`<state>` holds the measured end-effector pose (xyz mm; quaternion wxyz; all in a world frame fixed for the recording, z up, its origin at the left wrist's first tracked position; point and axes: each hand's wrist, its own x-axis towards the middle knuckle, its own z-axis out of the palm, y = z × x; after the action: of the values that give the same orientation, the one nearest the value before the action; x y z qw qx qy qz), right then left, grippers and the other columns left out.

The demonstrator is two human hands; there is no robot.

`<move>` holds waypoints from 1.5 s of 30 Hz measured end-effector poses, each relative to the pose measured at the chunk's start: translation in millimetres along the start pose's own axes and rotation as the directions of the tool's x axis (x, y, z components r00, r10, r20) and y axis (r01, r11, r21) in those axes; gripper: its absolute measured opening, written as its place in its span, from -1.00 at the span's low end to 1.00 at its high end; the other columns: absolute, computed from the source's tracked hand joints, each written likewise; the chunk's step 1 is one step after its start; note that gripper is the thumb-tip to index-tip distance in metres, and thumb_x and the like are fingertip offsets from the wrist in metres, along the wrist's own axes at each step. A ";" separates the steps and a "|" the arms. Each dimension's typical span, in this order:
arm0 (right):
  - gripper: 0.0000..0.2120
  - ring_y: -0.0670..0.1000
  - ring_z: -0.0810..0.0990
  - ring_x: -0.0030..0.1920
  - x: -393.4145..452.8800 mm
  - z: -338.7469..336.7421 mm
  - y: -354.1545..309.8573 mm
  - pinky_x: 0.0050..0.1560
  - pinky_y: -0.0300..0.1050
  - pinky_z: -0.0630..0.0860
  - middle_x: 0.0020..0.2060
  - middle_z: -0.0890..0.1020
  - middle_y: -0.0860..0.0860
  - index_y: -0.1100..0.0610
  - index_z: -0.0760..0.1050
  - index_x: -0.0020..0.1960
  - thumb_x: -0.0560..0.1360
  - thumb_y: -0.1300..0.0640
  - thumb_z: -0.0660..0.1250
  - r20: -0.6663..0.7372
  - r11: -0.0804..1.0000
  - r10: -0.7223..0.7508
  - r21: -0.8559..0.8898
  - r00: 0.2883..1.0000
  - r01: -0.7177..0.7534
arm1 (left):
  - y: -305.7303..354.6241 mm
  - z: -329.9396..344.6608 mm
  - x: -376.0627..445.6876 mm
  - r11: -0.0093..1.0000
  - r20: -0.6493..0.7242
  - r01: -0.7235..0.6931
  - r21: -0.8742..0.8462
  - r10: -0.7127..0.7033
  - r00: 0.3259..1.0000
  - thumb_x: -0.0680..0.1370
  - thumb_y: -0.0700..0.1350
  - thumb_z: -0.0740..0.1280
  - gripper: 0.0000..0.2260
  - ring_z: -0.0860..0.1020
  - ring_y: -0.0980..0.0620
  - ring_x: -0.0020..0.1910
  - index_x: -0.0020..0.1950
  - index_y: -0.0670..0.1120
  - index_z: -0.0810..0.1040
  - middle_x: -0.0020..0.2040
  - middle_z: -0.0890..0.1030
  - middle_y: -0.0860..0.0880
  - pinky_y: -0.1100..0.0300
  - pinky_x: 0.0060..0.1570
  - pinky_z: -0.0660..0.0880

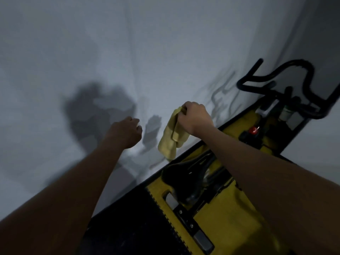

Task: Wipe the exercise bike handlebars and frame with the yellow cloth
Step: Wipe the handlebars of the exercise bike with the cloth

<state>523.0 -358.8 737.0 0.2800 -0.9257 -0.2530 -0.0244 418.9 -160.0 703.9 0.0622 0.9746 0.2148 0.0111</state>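
The yellow cloth (173,137) hangs crumpled from my right hand (195,117), which is closed on its top edge in front of the wall. My left hand (127,133) is held out beside it with loosely curled fingers and nothing in it. The exercise bike stands to the right: its black handlebars (276,78) are at the upper right, well beyond the cloth, and its black saddle (189,172) lies below my right forearm. The bike's frame (265,111) with a red knob (253,130) runs between them. The cloth touches no part of the bike.
A pale grey wall (128,52) fills the left and top of the view, with shadows of my hands on it. Yellow and black floor mats (220,223) lie under the bike. A wall corner rises behind the handlebars.
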 end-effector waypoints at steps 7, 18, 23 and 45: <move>-0.69 0.16 0.49 0.17 65.9 -110.0 117.6 0.07 0.08 0.55 0.14 0.53 0.11 0.16 0.47 0.26 0.58 0.07 0.18 -0.057 0.995 0.034 -0.089 0.998 -0.039 | 150.0 -23.3 87.6 0.995 -0.064 -0.098 -0.031 0.096 0.993 0.68 0.02 0.05 -0.58 0.40 -0.19 0.41 0.52 -0.07 0.34 0.48 0.37 -0.13 -0.03 0.40 0.31; -0.80 0.14 0.51 0.02 149.4 -211.9 256.0 -0.02 0.12 0.59 0.01 0.52 0.09 0.13 0.46 0.09 0.55 0.07 0.17 -0.222 0.979 0.143 -0.109 0.964 -0.170 | 309.5 -52.7 221.6 0.955 -0.180 -0.297 -0.004 0.291 0.939 0.65 -0.07 0.16 -0.64 0.49 -0.24 0.30 0.42 -0.12 0.45 0.36 0.47 -0.19 -0.08 0.32 0.40; -0.79 0.15 0.53 0.02 194.1 -245.7 298.3 0.00 0.15 0.60 0.02 0.54 0.10 0.13 0.47 0.10 0.55 0.06 0.17 -0.251 0.976 0.163 -0.101 0.954 -0.193 | 377.0 -61.3 266.8 0.936 -0.188 -0.345 -0.075 0.326 0.926 0.64 -0.02 0.16 -0.64 0.50 -0.24 0.29 0.40 -0.09 0.47 0.34 0.49 -0.16 -0.02 0.32 0.39; -0.82 0.05 0.57 -0.06 443.3 -294.9 457.6 -0.12 -0.03 0.58 -0.04 0.57 0.01 0.10 0.49 0.10 0.53 0.15 0.19 -0.112 0.999 -0.035 0.021 0.993 0.038 | 536.3 -31.5 454.1 0.987 -0.138 -0.164 0.006 0.163 0.977 0.69 0.01 0.06 -0.57 0.47 -0.20 0.34 0.51 -0.10 0.35 0.44 0.42 -0.15 -0.02 0.34 0.37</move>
<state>1158.1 -640.9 836.5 0.3040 -0.9148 -0.2541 -0.0784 1053.3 -448.2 800.4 0.0486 0.9857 0.1378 0.0840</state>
